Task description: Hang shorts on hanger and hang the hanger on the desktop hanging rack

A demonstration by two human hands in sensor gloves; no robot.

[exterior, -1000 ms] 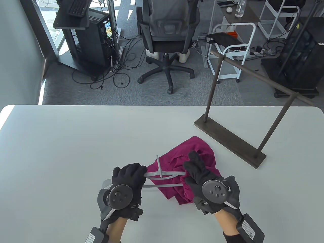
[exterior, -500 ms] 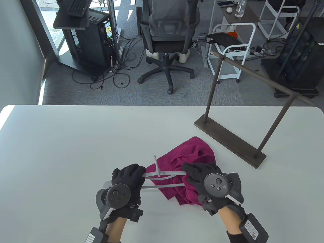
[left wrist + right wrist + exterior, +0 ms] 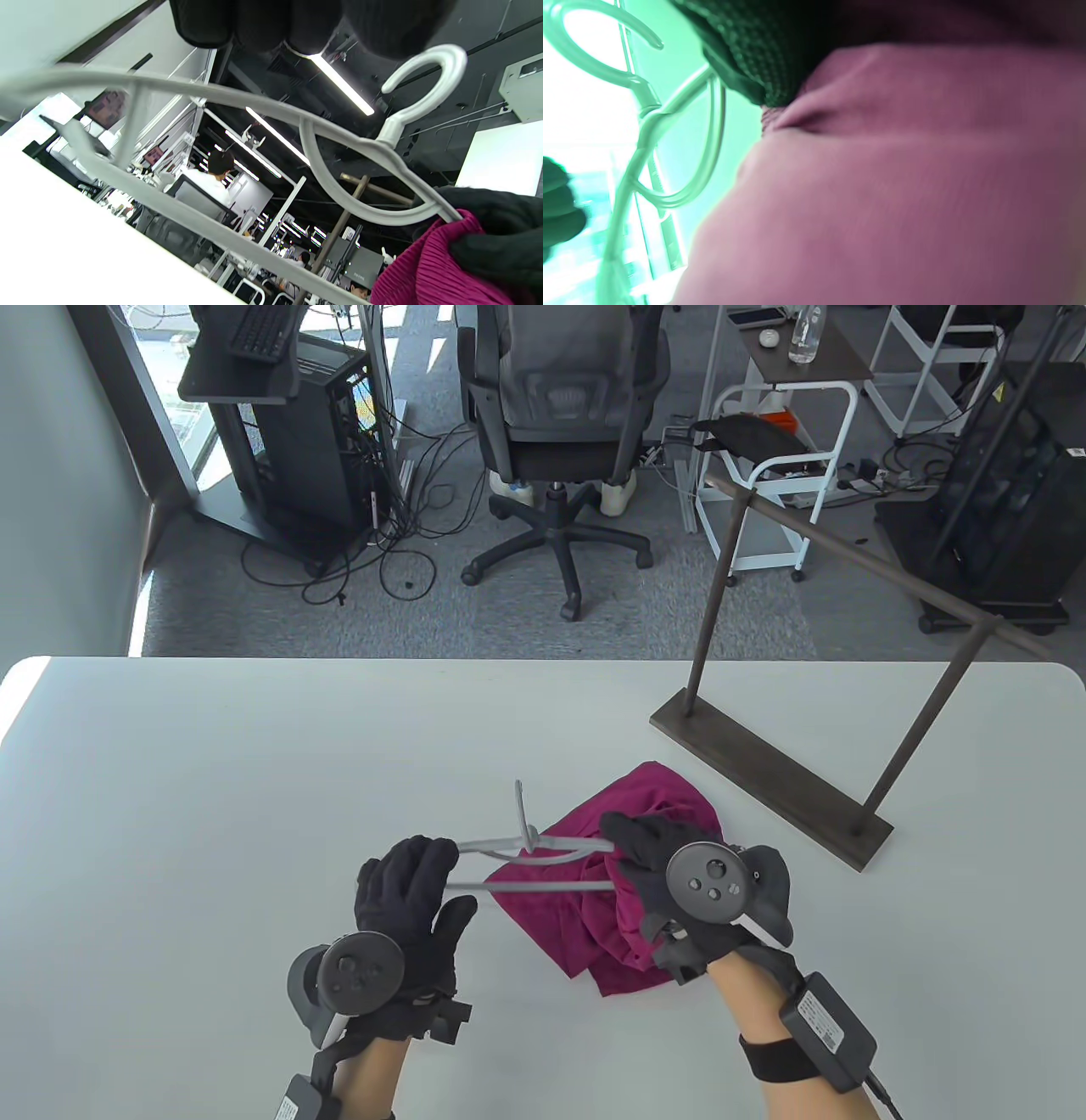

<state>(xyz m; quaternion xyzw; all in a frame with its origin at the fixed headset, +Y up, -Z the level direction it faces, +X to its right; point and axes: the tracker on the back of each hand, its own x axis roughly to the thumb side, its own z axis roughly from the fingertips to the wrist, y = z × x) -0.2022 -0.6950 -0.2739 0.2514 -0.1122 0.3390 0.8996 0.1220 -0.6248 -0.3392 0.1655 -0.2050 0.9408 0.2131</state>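
A grey plastic hanger [image 3: 526, 886] is held off the table between my hands, its hook [image 3: 520, 806] pointing away from me. My left hand [image 3: 416, 882] holds its left end between fingers and thumb; in the left wrist view the hanger [image 3: 254, 106] runs under my fingertips. My right hand [image 3: 653, 857] grips the magenta shorts [image 3: 585, 933] bunched over the hanger's right end. The rest of the shorts trails down onto the table. In the right wrist view the shorts' fabric [image 3: 882, 190] fills the frame, with the hanger [image 3: 649, 123] to the left.
The dark desktop hanging rack stands at the table's right, its base [image 3: 764, 780] running diagonally and its top bar [image 3: 848, 560] high above. The white table [image 3: 212, 780] stretches left and ahead. Beyond the far edge are an office chair [image 3: 560, 432] and carts.
Both hands have raised the hanger and carried it a little away from me. My left hand turned palm-up under the left end. The right hand closed on the shorts at the right end.
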